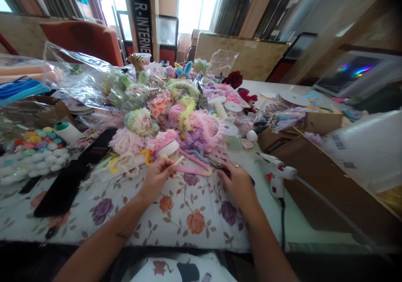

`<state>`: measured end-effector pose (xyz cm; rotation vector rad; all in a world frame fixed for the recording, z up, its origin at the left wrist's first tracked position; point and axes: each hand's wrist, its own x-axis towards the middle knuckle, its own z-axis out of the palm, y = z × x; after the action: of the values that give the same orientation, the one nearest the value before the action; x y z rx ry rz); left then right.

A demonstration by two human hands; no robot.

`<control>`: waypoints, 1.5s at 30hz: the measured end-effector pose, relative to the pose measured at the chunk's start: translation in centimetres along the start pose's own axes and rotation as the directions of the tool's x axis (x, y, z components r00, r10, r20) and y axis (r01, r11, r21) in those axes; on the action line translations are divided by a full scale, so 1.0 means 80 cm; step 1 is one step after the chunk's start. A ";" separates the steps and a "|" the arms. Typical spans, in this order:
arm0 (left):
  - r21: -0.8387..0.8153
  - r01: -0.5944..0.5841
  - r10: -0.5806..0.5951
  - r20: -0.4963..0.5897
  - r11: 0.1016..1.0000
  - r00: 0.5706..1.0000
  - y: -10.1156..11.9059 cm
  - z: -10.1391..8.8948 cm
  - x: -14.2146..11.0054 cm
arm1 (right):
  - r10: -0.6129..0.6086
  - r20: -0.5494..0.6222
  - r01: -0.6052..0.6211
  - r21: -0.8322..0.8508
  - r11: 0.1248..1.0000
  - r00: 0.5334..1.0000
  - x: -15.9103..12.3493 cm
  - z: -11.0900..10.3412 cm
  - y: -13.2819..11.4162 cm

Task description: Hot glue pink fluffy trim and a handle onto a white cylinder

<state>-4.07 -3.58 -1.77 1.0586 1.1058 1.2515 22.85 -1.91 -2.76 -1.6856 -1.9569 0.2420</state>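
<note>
My left hand point(161, 170) is closed, with a short white strip point(179, 160) pinched between thumb and fingers. Over to the right, my right hand point(235, 180) is wrapped round a pair of scissors point(214, 162), whose blades point left and away from me. Between the two hands lie pink fuzzy strips point(196, 161). Just beyond my left hand sits a white ribbon roll point(168, 148), beside a bent yellow-orange fuzzy stem point(146, 155). Both hands are above a flower-patterned cloth point(196, 221).
A heap of pastel yarn and ribbon trims point(169, 110) covers the middle. Right of my hand stands a white glue gun point(276, 174) with its cord, near a cardboard box point(329, 177). At left are a black phone-like slab point(61, 190) and a bag of pompoms point(37, 156).
</note>
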 end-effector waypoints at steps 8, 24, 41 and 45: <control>-0.157 0.114 -0.114 0.009 0.981 0.993 -0.006 -0.002 0.003 | 0.144 0.154 -0.121 -0.148 0.982 0.978 -0.026 -0.031 0.066; -0.518 0.302 -0.350 0.006 0.800 0.937 -0.003 -0.003 0.006 | 0.252 0.339 -0.387 0.431 0.815 0.906 -0.046 -0.058 0.004; -0.436 0.318 -0.318 0.074 0.842 0.945 -0.005 -0.001 0.005 | -0.136 0.621 -0.258 0.502 0.826 0.772 -0.032 -0.030 -0.077; -0.413 0.324 -0.319 0.082 0.851 0.944 -0.005 0.000 0.003 | -0.128 0.633 -0.265 0.489 0.831 0.764 -0.032 -0.028 -0.078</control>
<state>-4.02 -3.32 -2.21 0.5233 0.9017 1.1400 18.81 -6.04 1.32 -1.3589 -1.9647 1.4593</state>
